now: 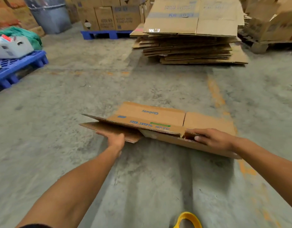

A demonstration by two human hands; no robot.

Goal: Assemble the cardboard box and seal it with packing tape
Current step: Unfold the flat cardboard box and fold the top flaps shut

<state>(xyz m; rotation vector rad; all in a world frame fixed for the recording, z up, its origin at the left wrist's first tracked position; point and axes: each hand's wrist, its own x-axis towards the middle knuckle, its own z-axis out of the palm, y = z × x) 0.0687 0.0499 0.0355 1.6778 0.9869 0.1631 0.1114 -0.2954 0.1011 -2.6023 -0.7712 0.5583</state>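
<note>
A flattened brown cardboard box (158, 117) with blue "Glodway" print is held low over the concrete floor in front of me, its near flaps slightly parted. My left hand (114, 139) grips the near left flap from below and at its edge. My right hand (212, 139) holds the near right edge, fingers reaching into the gap between the layers. A yellow roll-shaped object (189, 218), possibly packing tape, shows at the bottom edge.
A tall stack of flattened cartons (191, 45) lies ahead on the floor. Blue pallets stand at the left (18, 66) and at the back (105, 33) with boxes on them. A grey bin (50, 17) stands far left.
</note>
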